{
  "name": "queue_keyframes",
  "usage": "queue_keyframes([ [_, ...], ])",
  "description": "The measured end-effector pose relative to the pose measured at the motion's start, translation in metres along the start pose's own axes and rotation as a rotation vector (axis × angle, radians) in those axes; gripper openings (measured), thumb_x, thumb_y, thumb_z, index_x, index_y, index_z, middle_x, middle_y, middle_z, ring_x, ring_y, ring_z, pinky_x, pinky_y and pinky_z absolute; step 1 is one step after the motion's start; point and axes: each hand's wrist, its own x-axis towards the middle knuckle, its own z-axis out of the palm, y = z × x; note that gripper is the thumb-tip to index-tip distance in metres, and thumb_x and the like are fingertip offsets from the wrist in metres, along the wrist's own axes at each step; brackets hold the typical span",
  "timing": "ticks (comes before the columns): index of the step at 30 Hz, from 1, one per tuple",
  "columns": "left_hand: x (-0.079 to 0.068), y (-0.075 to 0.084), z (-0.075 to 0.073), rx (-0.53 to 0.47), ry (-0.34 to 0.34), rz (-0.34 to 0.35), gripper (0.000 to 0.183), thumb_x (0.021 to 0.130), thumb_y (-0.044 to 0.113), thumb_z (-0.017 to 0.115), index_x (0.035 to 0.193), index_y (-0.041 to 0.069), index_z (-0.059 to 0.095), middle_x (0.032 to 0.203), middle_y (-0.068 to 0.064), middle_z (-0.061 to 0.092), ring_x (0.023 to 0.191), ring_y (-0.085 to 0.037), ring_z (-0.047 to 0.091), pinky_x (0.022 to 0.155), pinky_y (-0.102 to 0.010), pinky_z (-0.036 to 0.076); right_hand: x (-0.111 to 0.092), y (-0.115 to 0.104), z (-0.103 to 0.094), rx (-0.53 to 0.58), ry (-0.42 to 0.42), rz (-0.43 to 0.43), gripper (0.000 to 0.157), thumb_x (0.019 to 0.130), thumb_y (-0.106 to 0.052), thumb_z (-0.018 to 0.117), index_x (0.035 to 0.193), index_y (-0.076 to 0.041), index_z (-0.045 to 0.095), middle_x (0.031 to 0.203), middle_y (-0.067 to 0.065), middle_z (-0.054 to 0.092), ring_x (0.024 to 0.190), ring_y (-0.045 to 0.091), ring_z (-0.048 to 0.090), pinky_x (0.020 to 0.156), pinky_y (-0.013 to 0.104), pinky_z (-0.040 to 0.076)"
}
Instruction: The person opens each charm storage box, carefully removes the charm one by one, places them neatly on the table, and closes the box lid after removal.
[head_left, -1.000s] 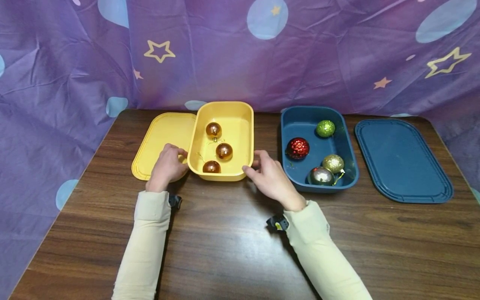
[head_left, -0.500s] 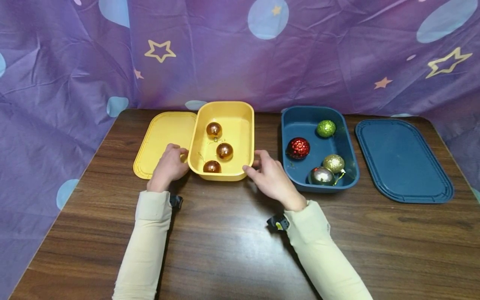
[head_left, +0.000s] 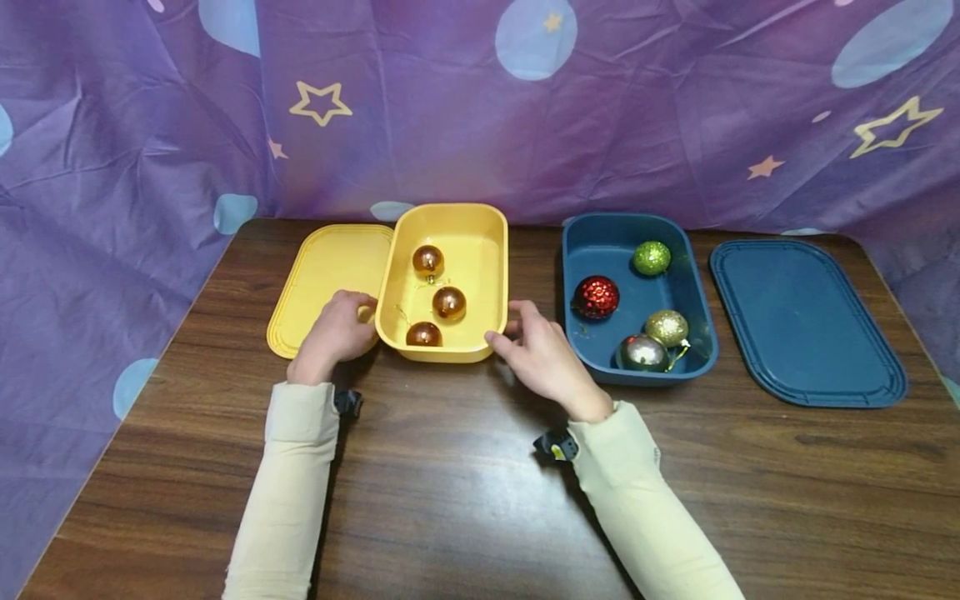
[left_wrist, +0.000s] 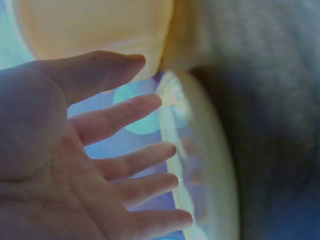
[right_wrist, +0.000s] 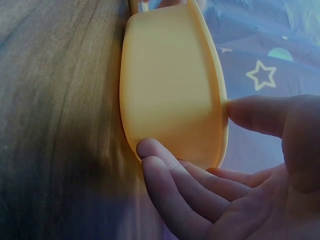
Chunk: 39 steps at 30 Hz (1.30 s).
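A yellow box (head_left: 487,258) stands uncovered, with three amber Christmas baubles (head_left: 449,303) inside. At its near right corner my right hand (head_left: 546,358) holds it: the thumb lies against the rim and the bent fingers touch the outer wall in the right wrist view. My left hand (head_left: 335,335) is at the near left corner, over the edge of the yellow lid (head_left: 330,283). In the left wrist view its fingers (left_wrist: 135,162) are spread and nearly straight towards the lid's rim, the thumb overlapping the box. Whether they touch either one, I cannot tell.
A blue box (head_left: 622,250) on the right contains a red bauble (head_left: 597,297), a green one (head_left: 652,258), a gold one (head_left: 667,328) and a silver one (head_left: 642,353). Its blue lid (head_left: 810,325) lies farther right. Behind the wooden table (head_left: 450,500) hangs a purple curtain (head_left: 435,108).
My left wrist has shifted slightly to the left. The boxes, the baubles and my right hand stay where they were.
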Motion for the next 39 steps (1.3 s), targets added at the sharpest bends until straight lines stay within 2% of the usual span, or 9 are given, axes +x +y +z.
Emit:
queue_keyframes([
  [3, -0.002, 0.001, -0.006, -0.004, 0.038, 0.017, 0.04, 0.091, 0.018, 0.055, 0.123, -0.007, 0.06, 0.126, -0.029, 0.057, 0.123, -0.042, 0.049, 0.108, -0.052, 0.038, 0.0, 0.0, 0.0, 0.0, -0.003, 0.001, 0.058, 0.093, -0.034, 0.06, 0.136, 0.001, 0.044, 0.115, 0.015, 0.07, 0.094, 0.024, 0.07, 0.086, 0.042, 0.055],
  [13, -0.01, 0.017, -0.015, -0.103, 0.257, 0.014, 0.038, 0.093, 0.021, 0.059, 0.125, -0.001, 0.059, 0.126, -0.025, 0.057, 0.122, -0.04, 0.05, 0.106, -0.051, 0.038, 0.0, 0.0, 0.0, 0.001, -0.006, 0.003, 0.056, 0.094, -0.034, 0.059, 0.135, 0.001, 0.044, 0.116, 0.015, 0.069, 0.096, 0.024, 0.07, 0.087, 0.042, 0.055],
  [18, -0.01, 0.027, -0.012, -0.155, 0.33, 0.094, 0.038, 0.09, 0.018, 0.063, 0.124, -0.001, 0.06, 0.125, -0.024, 0.058, 0.121, -0.038, 0.051, 0.107, -0.049, 0.037, 0.0, 0.0, 0.0, 0.002, -0.007, 0.008, 0.057, 0.093, -0.034, 0.06, 0.136, 0.001, 0.043, 0.116, 0.015, 0.069, 0.097, 0.024, 0.069, 0.088, 0.042, 0.054],
  [25, -0.005, 0.037, 0.002, -0.202, 0.409, 0.266, 0.039, 0.087, 0.012, 0.068, 0.123, -0.001, 0.06, 0.122, -0.021, 0.06, 0.118, -0.034, 0.054, 0.103, -0.046, 0.042, 0.0, 0.0, 0.0, 0.003, -0.008, 0.012, 0.057, 0.093, -0.034, 0.06, 0.136, 0.001, 0.044, 0.116, 0.015, 0.069, 0.097, 0.024, 0.069, 0.089, 0.042, 0.054],
  [28, -0.003, 0.042, 0.009, -0.214, 0.417, 0.354, 0.038, 0.086, 0.01, 0.069, 0.122, -0.001, 0.06, 0.121, -0.02, 0.061, 0.116, -0.034, 0.056, 0.102, -0.045, 0.043, 0.001, 0.001, 0.0, 0.001, -0.006, 0.01, 0.057, 0.093, -0.034, 0.06, 0.135, 0.0, 0.044, 0.116, 0.015, 0.069, 0.097, 0.024, 0.069, 0.089, 0.042, 0.054],
  [31, -0.001, 0.047, 0.016, -0.221, 0.401, 0.413, 0.041, 0.085, 0.007, 0.07, 0.123, -0.002, 0.059, 0.122, -0.02, 0.06, 0.116, -0.034, 0.055, 0.104, -0.044, 0.043, 0.001, 0.001, 0.0, -0.001, -0.004, 0.007, 0.057, 0.093, -0.034, 0.06, 0.135, 0.0, 0.044, 0.116, 0.015, 0.069, 0.096, 0.024, 0.069, 0.089, 0.042, 0.054],
  [39, 0.0, 0.055, 0.031, -0.171, 0.261, 0.451, 0.049, 0.091, 0.008, 0.065, 0.136, -0.001, 0.051, 0.136, -0.02, 0.051, 0.127, -0.033, 0.049, 0.112, -0.043, 0.038, 0.0, -0.001, -0.001, -0.006, -0.003, 0.001, 0.056, 0.093, -0.033, 0.06, 0.135, 0.001, 0.044, 0.115, 0.016, 0.069, 0.095, 0.024, 0.07, 0.088, 0.043, 0.054],
])
